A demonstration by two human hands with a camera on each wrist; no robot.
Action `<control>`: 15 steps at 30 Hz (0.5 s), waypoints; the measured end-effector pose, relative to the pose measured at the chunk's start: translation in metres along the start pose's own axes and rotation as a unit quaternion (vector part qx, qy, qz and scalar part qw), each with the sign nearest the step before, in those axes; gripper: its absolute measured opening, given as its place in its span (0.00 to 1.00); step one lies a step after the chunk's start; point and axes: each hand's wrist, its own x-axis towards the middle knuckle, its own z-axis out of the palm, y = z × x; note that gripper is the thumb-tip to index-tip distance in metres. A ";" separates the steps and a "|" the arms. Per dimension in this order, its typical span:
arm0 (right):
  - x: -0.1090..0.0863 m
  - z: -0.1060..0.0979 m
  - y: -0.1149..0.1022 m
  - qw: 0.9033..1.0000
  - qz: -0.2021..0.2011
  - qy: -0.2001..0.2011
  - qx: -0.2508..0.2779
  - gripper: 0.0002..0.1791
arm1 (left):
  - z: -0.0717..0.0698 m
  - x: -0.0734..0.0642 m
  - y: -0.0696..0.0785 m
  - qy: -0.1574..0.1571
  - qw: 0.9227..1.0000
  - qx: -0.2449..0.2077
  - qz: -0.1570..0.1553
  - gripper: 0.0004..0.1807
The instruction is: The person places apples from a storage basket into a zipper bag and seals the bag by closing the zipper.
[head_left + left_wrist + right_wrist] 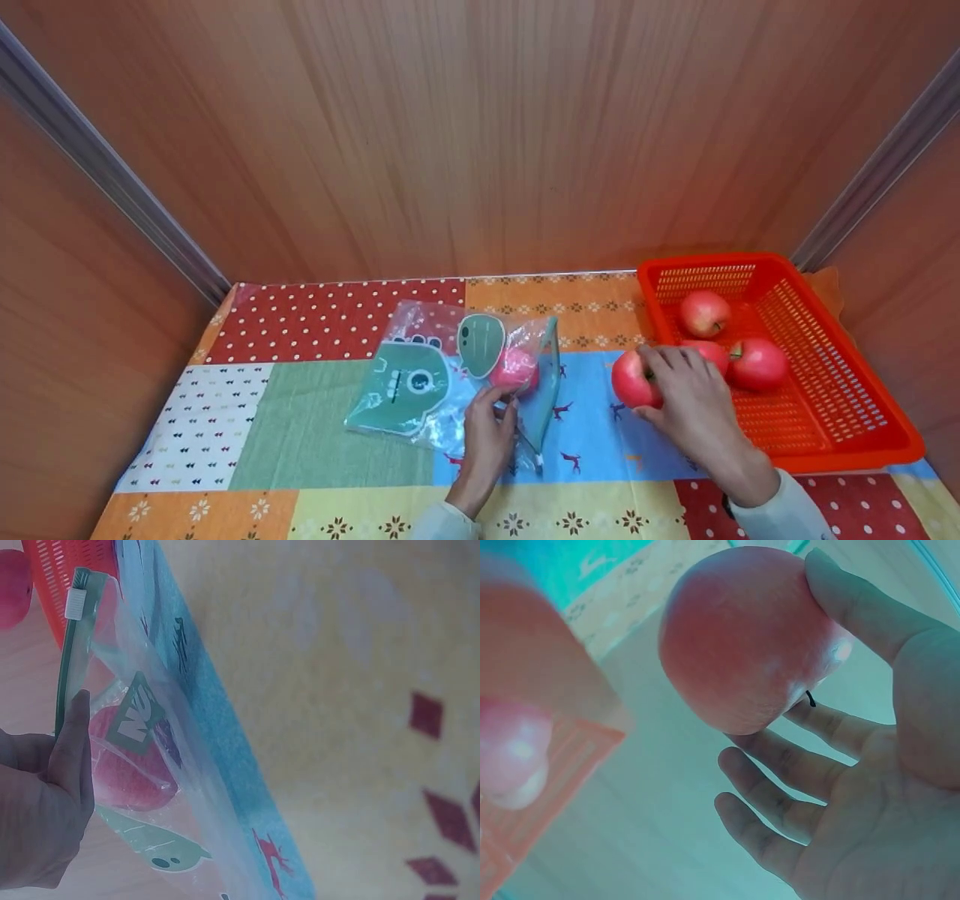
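My right hand [694,397] grips a red apple [634,379] between thumb and fingers, just left of the orange basket's near side. In the right wrist view the same apple [742,637] shows its dark stem toward the palm. My left hand [489,431] pinches the edge of a clear zip bag [442,439] with green cartoon prints. The left wrist view shows fingers [73,727] at the bag's green zip strip [71,667], which has a white slider [75,604]. Inside the bag, near its mouth, lies another apple [135,765], partly covered by the prints.
An orange plastic basket [862,360] stands at the right, holding several apples, one of them at the back [705,313]. A patchwork cloth [322,420] covers the table. Wooden panels [450,135] rise behind and on both sides.
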 end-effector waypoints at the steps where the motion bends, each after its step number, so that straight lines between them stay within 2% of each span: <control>1: 0.000 0.001 -0.001 1.000 -0.002 0.000 0.000 0.47 | 0.000 0.000 0.000 0.000 1.000 0.000 0.000 0.15; 15: 0.003 0.022 -0.023 1.000 -0.002 -0.007 0.008 0.48 | 0.001 0.000 0.000 0.010 1.000 0.004 0.005 0.15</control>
